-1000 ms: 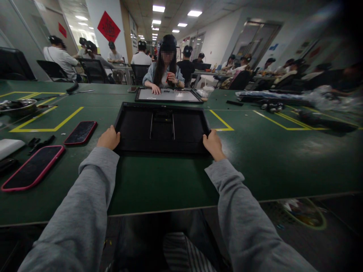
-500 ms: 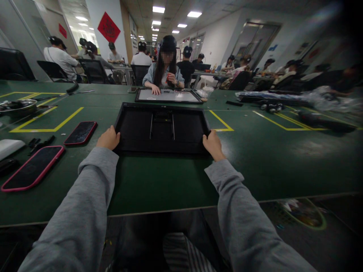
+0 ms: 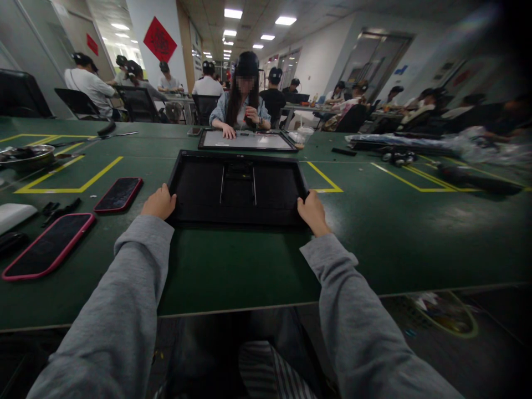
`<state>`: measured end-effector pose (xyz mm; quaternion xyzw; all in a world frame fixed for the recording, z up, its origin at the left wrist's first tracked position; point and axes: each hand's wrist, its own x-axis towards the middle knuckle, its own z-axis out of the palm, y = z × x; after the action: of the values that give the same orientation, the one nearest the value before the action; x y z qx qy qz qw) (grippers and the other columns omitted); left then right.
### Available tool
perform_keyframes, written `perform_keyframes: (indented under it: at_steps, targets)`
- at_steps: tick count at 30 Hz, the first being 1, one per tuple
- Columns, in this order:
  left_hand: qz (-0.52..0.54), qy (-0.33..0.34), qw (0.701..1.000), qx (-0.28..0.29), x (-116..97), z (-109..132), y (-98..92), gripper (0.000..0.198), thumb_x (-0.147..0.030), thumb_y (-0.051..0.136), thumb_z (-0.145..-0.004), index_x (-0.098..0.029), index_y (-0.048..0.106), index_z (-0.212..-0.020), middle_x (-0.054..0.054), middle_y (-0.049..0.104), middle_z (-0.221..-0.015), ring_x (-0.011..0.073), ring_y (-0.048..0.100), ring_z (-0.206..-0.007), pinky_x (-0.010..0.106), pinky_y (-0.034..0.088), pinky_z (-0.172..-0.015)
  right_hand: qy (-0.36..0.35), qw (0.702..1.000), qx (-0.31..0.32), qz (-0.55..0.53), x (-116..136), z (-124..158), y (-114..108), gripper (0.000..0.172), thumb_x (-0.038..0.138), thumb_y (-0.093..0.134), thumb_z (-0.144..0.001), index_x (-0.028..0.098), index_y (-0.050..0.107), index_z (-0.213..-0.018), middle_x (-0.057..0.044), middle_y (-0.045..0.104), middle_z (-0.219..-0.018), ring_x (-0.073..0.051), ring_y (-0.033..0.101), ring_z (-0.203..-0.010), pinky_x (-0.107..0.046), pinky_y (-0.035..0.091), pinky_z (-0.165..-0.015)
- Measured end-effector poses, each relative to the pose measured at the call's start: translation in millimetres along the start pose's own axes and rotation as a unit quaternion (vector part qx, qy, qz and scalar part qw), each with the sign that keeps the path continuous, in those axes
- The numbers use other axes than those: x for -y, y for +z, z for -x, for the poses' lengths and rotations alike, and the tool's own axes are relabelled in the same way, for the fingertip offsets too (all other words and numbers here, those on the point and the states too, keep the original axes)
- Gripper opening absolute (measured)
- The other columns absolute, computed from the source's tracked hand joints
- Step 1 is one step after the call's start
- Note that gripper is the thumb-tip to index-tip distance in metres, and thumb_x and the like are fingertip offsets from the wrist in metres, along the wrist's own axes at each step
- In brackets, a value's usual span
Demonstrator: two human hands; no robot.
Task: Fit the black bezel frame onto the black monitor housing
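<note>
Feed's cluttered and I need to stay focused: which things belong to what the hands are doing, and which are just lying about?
In hand: black panel, gripped at its near corners by left hand and right hand.
Lying about: near pink-cased phone, far pink-cased phone, metal bowl, co-worker's light panel.

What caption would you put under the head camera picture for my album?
Left hand and right hand grip a black panel flat on the green table.

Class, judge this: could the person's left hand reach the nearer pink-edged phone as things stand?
Probably yes. The left hand grips the near left corner of the black panel and would have to let go. The phone lies flat to its left, with only bare table between them.
</note>
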<state>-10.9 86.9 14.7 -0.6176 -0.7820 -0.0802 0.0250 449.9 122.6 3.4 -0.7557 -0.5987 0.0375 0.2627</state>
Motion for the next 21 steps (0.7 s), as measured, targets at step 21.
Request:
perform_keyframes:
  at_steps: [21]
  targets:
    - [-0.007, 0.007, 1.0, 0.001, -0.1, -0.7, -0.2, 0.071, -0.038, 0.029, -0.096, 0.006, 0.029, -0.152, 0.031, 0.054, -0.142, 0.0375, 0.057, -0.128, 0.047, 0.046, -0.104, -0.006, 1.0, -0.004, 0.007, -2.1, -1.1, 2.3, 0.055, 0.029, 0.044, -0.095, 0.002, 0.041, -0.143, -0.027, 0.059, -0.136, -0.036, 0.06, -0.124, -0.044, 0.046, -0.102]
